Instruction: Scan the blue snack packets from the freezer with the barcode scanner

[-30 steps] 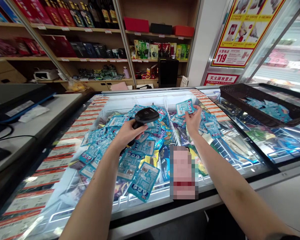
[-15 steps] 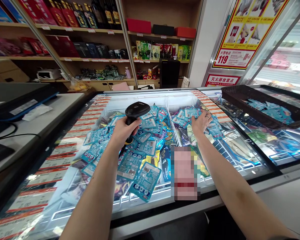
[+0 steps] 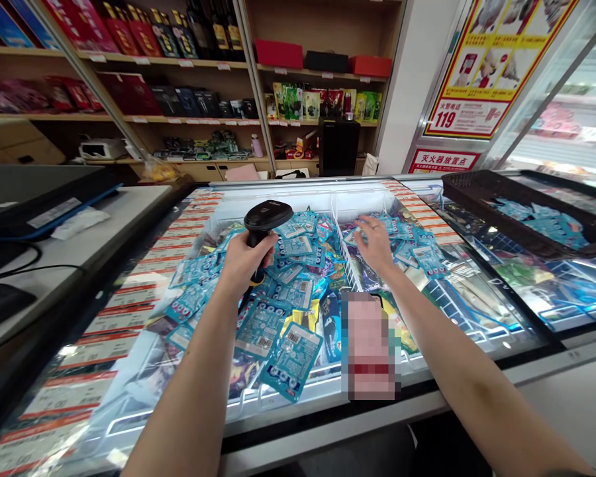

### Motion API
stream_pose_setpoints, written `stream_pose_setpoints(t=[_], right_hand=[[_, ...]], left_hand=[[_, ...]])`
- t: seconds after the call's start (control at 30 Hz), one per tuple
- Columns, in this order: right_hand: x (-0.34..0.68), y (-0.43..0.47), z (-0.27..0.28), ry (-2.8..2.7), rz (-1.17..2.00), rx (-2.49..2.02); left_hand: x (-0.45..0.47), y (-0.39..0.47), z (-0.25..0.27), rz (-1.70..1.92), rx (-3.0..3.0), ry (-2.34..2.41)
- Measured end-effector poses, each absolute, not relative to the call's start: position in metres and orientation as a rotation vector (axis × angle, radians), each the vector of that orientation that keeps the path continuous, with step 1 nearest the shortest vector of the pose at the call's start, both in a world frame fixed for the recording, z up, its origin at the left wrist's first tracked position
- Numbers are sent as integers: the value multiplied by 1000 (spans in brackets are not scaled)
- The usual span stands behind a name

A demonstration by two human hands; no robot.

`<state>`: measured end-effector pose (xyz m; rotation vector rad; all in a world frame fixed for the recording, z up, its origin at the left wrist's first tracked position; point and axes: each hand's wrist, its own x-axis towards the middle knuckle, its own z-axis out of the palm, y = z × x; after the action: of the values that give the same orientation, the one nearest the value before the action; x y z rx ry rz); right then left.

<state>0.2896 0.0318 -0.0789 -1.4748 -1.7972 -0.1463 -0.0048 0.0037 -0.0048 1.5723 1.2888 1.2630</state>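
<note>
My left hand is wrapped around the handle of a black barcode scanner, its head pointing forward and right. Below and around it lie many blue snack packets, heaped across the freezer's top, barcodes showing on several. My right hand is over the smaller group of blue packets on the right, at its left end. The fingers are spread and point forward and left; their tips are over or against the packets, and I cannot tell if they touch.
A pixelated pink phone-like shape lies at the freezer's front edge. On the right, a dark brown basket holds more blue packets. A counter with a black device stands at left; stocked shelves line the back.
My right hand has moved left across the right-hand packets, uncovering those it was over. My left hand keeps hold of the scanner, nearly in the same place.
</note>
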Motion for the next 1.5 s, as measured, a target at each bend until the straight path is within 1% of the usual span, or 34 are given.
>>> stream_pose_setpoints(t=[0.1,0.17,0.33,0.53,0.77,0.97,1.07,1.2,1.37,1.5], right_hand=[[267,26,-69,-2182,131,-1133],[255,22,-67,-2373,231,-995],[242,18,-73,-2535,228,-1072],[246,23,-76,-2372,176,-1092],[257,26,-78,-2147,177,-1354],[261,32,-85,-2265,340,-1221],[263,34,-84,-2257,398,-1266],[265,33,-79,-2157,377,-1365],[267,33,-77,-1881,446,-1444],[272,40,-79,-1520,538,-1364]], left_hand=[[-5,3,-5,1263,1571,1296],[-6,4,-7,1273,1567,1289],[-12,8,-11,1347,1527,1314],[-16,9,-9,1336,1475,1331],[-15,9,-10,1302,1495,1352],[-12,6,-10,1277,1517,1329],[-11,5,-9,1264,1529,1324],[-9,5,-9,1247,1519,1316],[-7,5,-7,1229,1533,1311],[-5,4,-5,1210,1529,1318]])
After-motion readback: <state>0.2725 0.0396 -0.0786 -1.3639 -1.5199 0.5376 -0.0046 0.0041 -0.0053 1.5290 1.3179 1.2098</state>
